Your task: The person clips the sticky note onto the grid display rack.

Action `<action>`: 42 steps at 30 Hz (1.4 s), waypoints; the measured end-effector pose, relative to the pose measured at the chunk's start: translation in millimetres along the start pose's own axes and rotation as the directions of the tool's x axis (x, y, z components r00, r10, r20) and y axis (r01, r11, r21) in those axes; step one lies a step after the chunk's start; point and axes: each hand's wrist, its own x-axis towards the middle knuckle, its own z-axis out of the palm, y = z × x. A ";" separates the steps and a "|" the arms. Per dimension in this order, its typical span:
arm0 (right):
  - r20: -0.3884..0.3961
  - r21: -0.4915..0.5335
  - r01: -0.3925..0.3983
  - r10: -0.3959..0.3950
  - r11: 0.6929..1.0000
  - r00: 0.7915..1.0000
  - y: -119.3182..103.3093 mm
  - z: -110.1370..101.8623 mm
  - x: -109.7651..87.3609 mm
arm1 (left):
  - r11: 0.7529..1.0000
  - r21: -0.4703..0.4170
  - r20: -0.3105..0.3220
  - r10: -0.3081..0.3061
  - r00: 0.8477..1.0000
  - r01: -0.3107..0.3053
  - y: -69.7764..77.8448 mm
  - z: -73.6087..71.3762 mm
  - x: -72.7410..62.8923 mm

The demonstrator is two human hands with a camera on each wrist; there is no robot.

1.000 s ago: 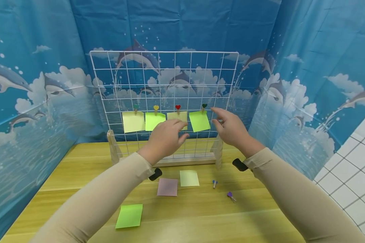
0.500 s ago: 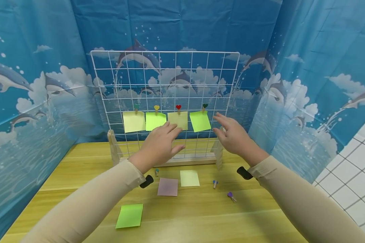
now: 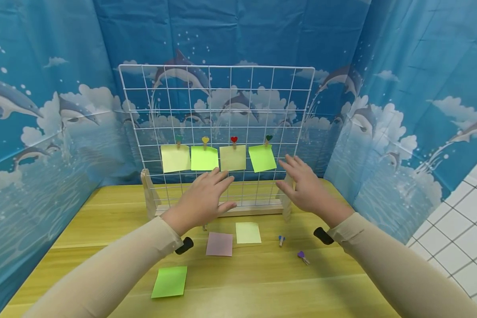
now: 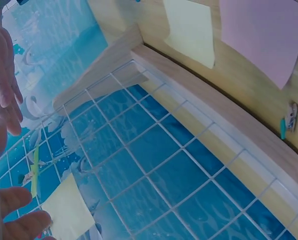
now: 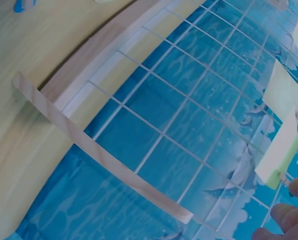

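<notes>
A white wire grid (image 3: 238, 109) on wooden feet stands upright on the table. A row of sticky notes hangs on it: a pale yellow note (image 3: 175, 159), a bright green note (image 3: 204, 159), a second pale yellow note (image 3: 232, 159) and a tilted green note (image 3: 262, 159). Heart clips pinch their tops: teal (image 3: 179, 138), yellow (image 3: 205, 140), red (image 3: 234, 140) and dark green (image 3: 268, 138). My left hand (image 3: 200, 198) hovers below the middle notes, fingers extended, holding nothing. To the right of the tilted note, my right hand (image 3: 306, 185) is likewise spread and bare.
On the table (image 3: 238, 282) lie a green note (image 3: 169, 282), a mauve note (image 3: 219, 244) and a pale yellow note (image 3: 248, 232). A blue clip (image 3: 281, 240) and a purple clip (image 3: 303, 257) lie at right. A teal clip (image 4: 290, 121) lies near the grid's wooden base (image 4: 188, 85).
Both hands have drawn down and back from the grid, the left also leftward, uncovering the middle notes. Their fingers have straightened. The hanging notes stay in place.
</notes>
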 end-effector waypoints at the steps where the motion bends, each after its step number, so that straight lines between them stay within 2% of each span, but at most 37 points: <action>1: 0.000 -0.003 0.003 -0.003 1.000 1.000 0.7 1.6 -1.0 | 1.000 -0.001 0.004 -0.002 1.000 0.002 -1.2 1.2 -1.4; 23: 0.071 -0.010 -0.023 0.024 1.000 0.997 12.8 38.1 -16.6 | 0.999 -0.027 0.085 -0.044 0.995 0.047 -25.2 27.4 -30.4; 37: 0.109 0.002 0.002 -0.002 1.000 0.994 19.5 71.4 -26.9 | 0.992 -0.064 0.165 -0.100 0.981 0.112 -44.3 36.5 -57.0; 42: 0.118 -0.002 0.014 -0.014 1.000 0.993 21.0 80.0 -30.8 | 0.986 -0.063 0.190 -0.139 0.972 0.153 -52.8 39.9 -68.9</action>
